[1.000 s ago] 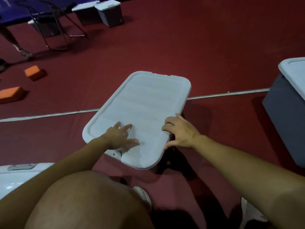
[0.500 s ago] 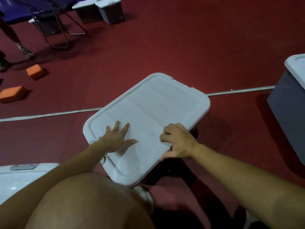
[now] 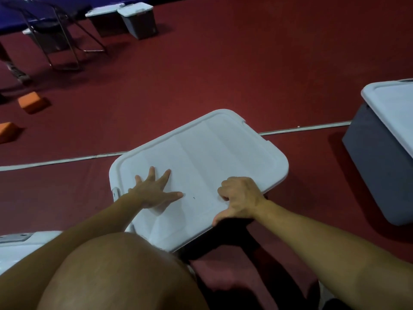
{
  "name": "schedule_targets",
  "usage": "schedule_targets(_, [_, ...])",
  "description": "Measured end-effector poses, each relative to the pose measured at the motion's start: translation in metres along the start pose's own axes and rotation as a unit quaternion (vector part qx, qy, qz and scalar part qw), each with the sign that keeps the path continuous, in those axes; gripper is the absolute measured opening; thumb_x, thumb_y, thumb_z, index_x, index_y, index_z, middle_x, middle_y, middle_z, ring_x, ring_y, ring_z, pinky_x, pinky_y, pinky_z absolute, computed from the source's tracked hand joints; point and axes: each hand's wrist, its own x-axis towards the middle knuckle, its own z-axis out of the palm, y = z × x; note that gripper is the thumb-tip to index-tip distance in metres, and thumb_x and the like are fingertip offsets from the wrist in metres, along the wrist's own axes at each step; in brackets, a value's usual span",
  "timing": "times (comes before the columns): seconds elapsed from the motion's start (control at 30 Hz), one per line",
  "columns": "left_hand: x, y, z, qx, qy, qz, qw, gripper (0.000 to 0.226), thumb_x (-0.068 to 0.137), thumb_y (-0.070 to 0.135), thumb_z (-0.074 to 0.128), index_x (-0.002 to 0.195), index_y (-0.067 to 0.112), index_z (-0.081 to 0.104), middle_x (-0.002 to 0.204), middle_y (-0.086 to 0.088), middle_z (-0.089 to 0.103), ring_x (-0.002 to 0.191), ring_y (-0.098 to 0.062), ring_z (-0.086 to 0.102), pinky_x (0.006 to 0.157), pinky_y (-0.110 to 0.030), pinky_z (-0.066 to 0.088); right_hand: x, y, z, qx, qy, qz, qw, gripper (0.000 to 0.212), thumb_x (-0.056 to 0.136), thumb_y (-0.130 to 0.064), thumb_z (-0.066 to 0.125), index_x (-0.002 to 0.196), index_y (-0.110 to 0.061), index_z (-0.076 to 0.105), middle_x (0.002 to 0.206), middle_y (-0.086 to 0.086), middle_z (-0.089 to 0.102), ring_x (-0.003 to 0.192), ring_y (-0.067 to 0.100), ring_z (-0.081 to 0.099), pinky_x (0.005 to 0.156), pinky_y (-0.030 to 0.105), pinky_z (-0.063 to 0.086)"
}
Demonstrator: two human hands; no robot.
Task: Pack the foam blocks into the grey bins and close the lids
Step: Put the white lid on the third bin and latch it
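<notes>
A white lid (image 3: 212, 153) lies across the grey bin in front of me and hides nearly all of the bin. My left hand (image 3: 154, 191) presses flat on the lid's near left part, fingers spread. My right hand (image 3: 241, 200) holds the lid's near right edge, fingers curled on top and thumb at the rim. Two orange foam blocks (image 3: 30, 102) (image 3: 6, 130) lie on the red floor at far left.
A closed grey bin (image 3: 375, 164) with a white lid stands at right. Two more lidded bins (image 3: 140, 21) and a folding chair (image 3: 55, 34) sit at the back left. Another white lid (image 3: 22, 245) shows at bottom left beside my knee (image 3: 116, 276). A white line (image 3: 55, 161) crosses the floor.
The lid has turned clockwise and slid to the right under both hands. My left hand's fingers have spread out flatter on it.
</notes>
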Motion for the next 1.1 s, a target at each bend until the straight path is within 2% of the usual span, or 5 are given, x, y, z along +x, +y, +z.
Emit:
schedule_targets(0.2, [0.003,0.000,0.006,0.005,0.028,-0.006,1.000,0.113,0.057,0.096,0.030,0.150,0.049,-0.012,0.162,0.001,-0.024,0.146,-0.051,-0.010,0.114,-0.070,0.013,0.025,0.037,-0.034,0.012,-0.016,0.189,0.982,0.075,0.054,-0.089,0.048,0.092,-0.028,0.065,0.084,-0.008,0.065,0.084,0.016,0.061,0.071,0.030,0.046])
schedule_targets(0.3, [0.007,0.001,0.007,0.006,0.031,-0.009,0.999,0.111,0.058,0.096,0.029,0.150,0.050,-0.013,0.162,0.001,-0.025,0.146,-0.050,-0.010,0.113,-0.071,0.012,0.035,0.067,-0.036,-0.001,0.044,0.273,0.961,0.066,0.065,-0.070,0.073,0.112,-0.026,0.062,0.106,-0.002,0.063,0.104,0.022,0.055,0.084,0.036,0.045])
schedule_targets(0.53, [0.021,-0.005,0.007,0.014,0.039,-0.001,0.999,0.104,0.063,0.094,0.026,0.148,0.051,-0.015,0.161,0.001,-0.026,0.146,-0.049,-0.012,0.112,-0.071,0.007,0.057,0.113,-0.039,0.012,-0.044,0.461,0.886,0.117,0.036,-0.089,0.069,0.132,-0.030,0.038,0.130,0.009,0.047,0.122,0.036,0.045,0.094,0.052,0.040])
schedule_targets(0.77, [0.048,-0.011,-0.008,0.028,0.051,0.020,0.998,0.102,0.062,0.095,0.022,0.147,0.054,-0.015,0.161,0.003,-0.025,0.146,-0.048,-0.013,0.114,-0.070,0.005,0.073,0.131,-0.044,0.089,-0.085,0.494,0.861,0.128,0.038,-0.081,0.078,0.142,-0.030,0.025,0.128,0.010,0.058,0.120,0.036,0.054,0.078,0.041,0.038])
schedule_targets(1.1, [0.100,0.003,-0.054,0.060,0.052,0.056,0.995,0.100,0.064,0.092,0.023,0.147,0.054,-0.015,0.162,0.003,-0.024,0.146,-0.049,-0.012,0.113,-0.070,0.008,0.098,0.171,-0.048,0.136,-0.057,0.553,0.820,0.140,0.030,-0.072,0.087,0.147,-0.033,0.021,0.139,0.011,0.050,0.126,0.037,0.050,0.098,0.049,0.046])
